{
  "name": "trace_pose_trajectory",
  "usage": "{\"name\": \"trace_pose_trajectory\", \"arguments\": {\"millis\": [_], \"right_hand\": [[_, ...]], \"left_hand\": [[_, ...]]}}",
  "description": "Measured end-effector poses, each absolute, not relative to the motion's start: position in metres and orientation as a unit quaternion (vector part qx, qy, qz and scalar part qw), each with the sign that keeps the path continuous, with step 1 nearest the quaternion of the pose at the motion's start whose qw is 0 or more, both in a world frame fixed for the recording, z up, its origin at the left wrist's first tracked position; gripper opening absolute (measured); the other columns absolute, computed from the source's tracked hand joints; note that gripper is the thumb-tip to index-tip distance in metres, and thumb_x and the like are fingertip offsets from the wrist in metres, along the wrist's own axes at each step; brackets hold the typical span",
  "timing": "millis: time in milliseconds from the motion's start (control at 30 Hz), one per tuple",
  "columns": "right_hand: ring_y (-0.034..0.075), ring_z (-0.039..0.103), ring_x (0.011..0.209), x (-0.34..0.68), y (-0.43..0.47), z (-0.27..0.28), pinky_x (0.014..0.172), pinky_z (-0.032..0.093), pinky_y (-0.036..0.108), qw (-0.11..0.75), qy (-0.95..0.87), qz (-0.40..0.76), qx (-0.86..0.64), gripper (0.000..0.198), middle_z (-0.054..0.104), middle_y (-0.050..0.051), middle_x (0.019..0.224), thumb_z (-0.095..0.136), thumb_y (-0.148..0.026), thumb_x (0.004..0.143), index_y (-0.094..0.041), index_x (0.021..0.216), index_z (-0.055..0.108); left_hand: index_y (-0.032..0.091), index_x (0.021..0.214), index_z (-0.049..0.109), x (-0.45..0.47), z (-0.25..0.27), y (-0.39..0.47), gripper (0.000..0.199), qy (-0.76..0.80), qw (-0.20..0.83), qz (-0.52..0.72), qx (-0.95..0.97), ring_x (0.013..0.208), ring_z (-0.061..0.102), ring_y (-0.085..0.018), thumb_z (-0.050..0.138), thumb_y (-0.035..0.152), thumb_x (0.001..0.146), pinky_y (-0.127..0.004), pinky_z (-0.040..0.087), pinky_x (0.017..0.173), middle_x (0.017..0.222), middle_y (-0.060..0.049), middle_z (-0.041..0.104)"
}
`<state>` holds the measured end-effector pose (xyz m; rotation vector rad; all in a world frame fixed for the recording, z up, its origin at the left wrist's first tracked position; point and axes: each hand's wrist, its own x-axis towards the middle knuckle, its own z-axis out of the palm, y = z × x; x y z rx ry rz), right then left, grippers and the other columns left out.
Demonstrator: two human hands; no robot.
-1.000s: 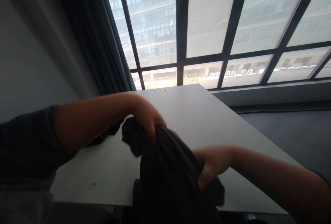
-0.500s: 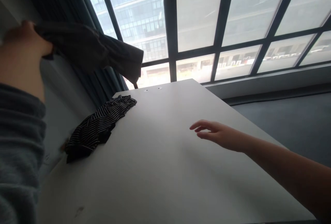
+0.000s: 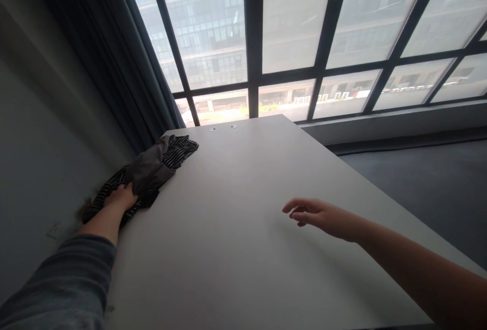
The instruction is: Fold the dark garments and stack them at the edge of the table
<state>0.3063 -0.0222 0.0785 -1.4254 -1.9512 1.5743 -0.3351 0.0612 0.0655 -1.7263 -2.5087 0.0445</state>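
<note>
My left hand [image 3: 120, 198] is at the table's left edge, its fingers closed on the near end of a dark grey garment [image 3: 149, 166]. That garment lies crumpled over a black garment with white stripes [image 3: 178, 151], covering its middle. Part of the striped cloth also shows beneath and beside my left hand. Over the right half of the white table [image 3: 236, 228], my right hand [image 3: 321, 218] hovers with loosely bent fingers and nothing in them.
Dark curtains [image 3: 114, 51] hang by the left wall, behind the garments. Beyond the table's far end stand large windows with dark frames [image 3: 254, 30]. Two small fittings [image 3: 233, 127] sit near the far table edge. Grey floor [image 3: 429, 177] lies to the right.
My left hand has brought the dark grey garment down from the air at upper left onto the striped one. My right hand has dropped slightly, its fingers a little more curled.
</note>
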Motion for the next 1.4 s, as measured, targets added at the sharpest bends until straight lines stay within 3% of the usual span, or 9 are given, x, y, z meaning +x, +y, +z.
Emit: {"name": "trace_pose_trajectory", "arguments": {"millis": [167,367,567,667,767,867,1000,1200,1400], "right_hand": [[0.031,0.066,0.122,0.302,-0.01,0.054,0.104,0.055,0.044,0.117,-0.692,0.505,-0.503,0.06,0.067,0.014,0.135,0.059,-0.068,0.092,-0.021,0.126,0.071],[0.032,0.06,0.133,0.298,0.011,-0.009,0.116,0.047,0.05,0.129,-0.832,0.248,-0.479,0.048,0.06,0.016,0.147,0.053,-0.05,0.098,-0.022,0.134,0.071],[0.033,0.046,0.149,0.295,0.025,-0.055,0.127,0.028,0.062,0.109,-0.901,0.148,-0.393,0.052,0.051,0.016,0.159,0.049,-0.048,0.105,-0.025,0.15,0.062],[0.032,0.047,0.148,0.289,0.036,-0.059,0.127,0.029,0.06,0.117,-0.906,0.139,-0.382,0.052,0.05,0.016,0.159,0.048,-0.046,0.106,-0.025,0.151,0.061],[0.033,0.046,0.149,0.277,0.052,-0.059,0.128,0.029,0.059,0.118,-0.909,0.135,-0.376,0.054,0.05,0.017,0.16,0.05,-0.044,0.104,-0.023,0.153,0.06],[0.034,0.043,0.151,0.265,0.061,-0.059,0.128,0.029,0.058,0.104,-0.913,0.123,-0.375,0.056,0.048,0.019,0.16,0.051,-0.041,0.103,-0.019,0.154,0.058],[0.036,0.043,0.151,0.254,0.051,-0.057,0.127,0.03,0.059,0.099,-0.917,0.115,-0.369,0.053,0.049,0.02,0.159,0.049,-0.036,0.103,-0.016,0.151,0.06],[0.037,0.044,0.15,0.244,0.029,-0.05,0.125,0.032,0.061,0.092,-0.918,0.119,-0.367,0.052,0.05,0.019,0.159,0.048,-0.033,0.103,-0.019,0.151,0.06],[0.035,0.037,0.156,0.251,0.03,-0.047,0.129,0.027,0.058,0.071,-0.917,0.146,-0.363,0.056,0.041,0.017,0.166,0.052,-0.041,0.104,-0.021,0.156,0.056]], "left_hand": [[0.017,0.159,0.043,-0.369,0.036,0.05,0.061,-0.849,0.051,0.031,-0.525,0.131,0.054,-0.039,0.042,0.044,0.105,-0.051,0.045,0.105,0.156,-0.019,0.048],[0.016,0.168,0.029,-0.369,0.009,0.026,0.07,-0.851,0.086,0.017,-0.518,0.145,0.044,-0.041,0.037,0.049,0.106,-0.052,0.039,0.115,0.166,-0.022,0.037],[0.009,0.165,0.036,-0.328,-0.036,-0.004,0.07,-0.857,0.175,-0.03,-0.483,0.159,0.021,-0.043,0.038,0.044,0.105,-0.067,0.021,0.124,0.172,-0.026,0.026],[0.007,0.164,0.039,-0.275,-0.049,-0.007,0.07,-0.83,0.169,-0.023,-0.531,0.161,0.015,-0.045,0.041,0.044,0.104,-0.07,0.016,0.124,0.174,-0.026,0.019],[0.012,0.165,0.038,-0.198,-0.056,-0.003,0.066,-0.755,0.113,-0.006,-0.646,0.164,0.012,-0.037,0.036,0.041,0.106,-0.065,0.009,0.128,0.177,-0.018,0.014],[0.017,0.168,0.033,-0.12,-0.057,0.004,0.065,-0.689,-0.025,0.01,-0.724,0.163,0.016,-0.036,0.03,0.043,0.108,-0.066,0.011,0.128,0.177,-0.016,0.017],[0.022,0.168,0.032,-0.052,-0.055,0.021,0.066,-0.606,-0.083,0.007,-0.791,0.164,0.018,-0.03,0.031,0.049,0.108,-0.057,0.012,0.132,0.176,-0.009,0.022],[0.021,0.17,0.025,-0.022,-0.053,0.05,0.069,-0.558,-0.112,-0.001,-0.822,0.165,0.013,-0.031,0.028,0.049,0.108,-0.061,0.008,0.131,0.177,-0.01,0.017],[0.021,0.171,0.024,-0.034,-0.047,0.021,0.069,-0.528,-0.13,0.014,-0.839,0.165,0.011,-0.027,0.029,0.049,0.108,-0.053,0.007,0.133,0.177,-0.007,0.015]]}}
